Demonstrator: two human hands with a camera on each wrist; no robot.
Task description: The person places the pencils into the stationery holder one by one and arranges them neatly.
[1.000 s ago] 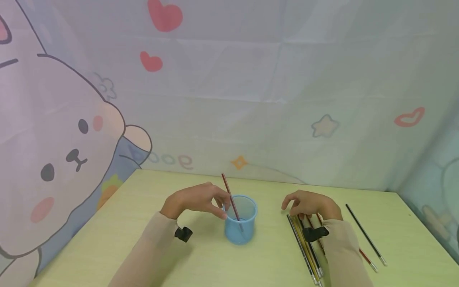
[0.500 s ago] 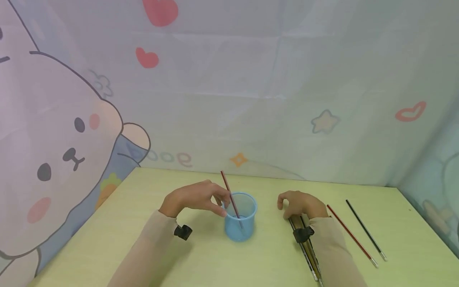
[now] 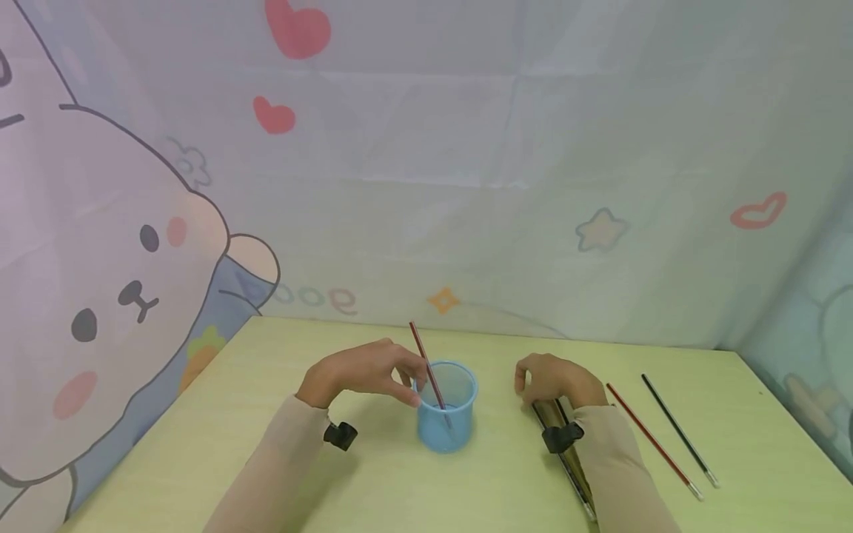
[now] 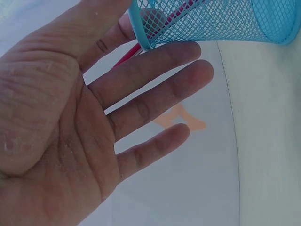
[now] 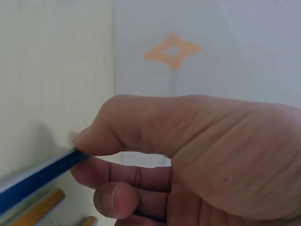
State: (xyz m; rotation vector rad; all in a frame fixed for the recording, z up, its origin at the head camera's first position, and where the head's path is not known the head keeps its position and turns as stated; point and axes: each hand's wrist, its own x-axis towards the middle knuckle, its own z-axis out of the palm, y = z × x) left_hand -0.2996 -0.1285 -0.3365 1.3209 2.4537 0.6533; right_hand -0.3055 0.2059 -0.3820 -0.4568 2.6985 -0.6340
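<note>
My left hand (image 3: 369,368) pinches the rim of a light blue mesh pencil cup (image 3: 445,437) between thumb and index finger; in the left wrist view the other fingers spread outside its wall. A red pencil (image 3: 420,345) leans in the cup, its upper end rising past the rim. To the right, my right hand (image 3: 560,379) pinches the end of a dark blue pencil (image 5: 42,179) between thumb and index finger. Yellow pencils (image 5: 40,207) lie just beside it, partly hidden under the wrist and sleeve in the head view.
Right of the right forearm lie a red pencil (image 3: 653,440) and a black pencil (image 3: 680,429), roughly parallel on the pale yellow table (image 3: 506,488). A printed cloth (image 3: 426,148) hangs along the table's back edge.
My right hand has moved slightly left and now pinches a pencil end. The red pencil on the table is uncovered by the forearm. The left hand stays at the cup.
</note>
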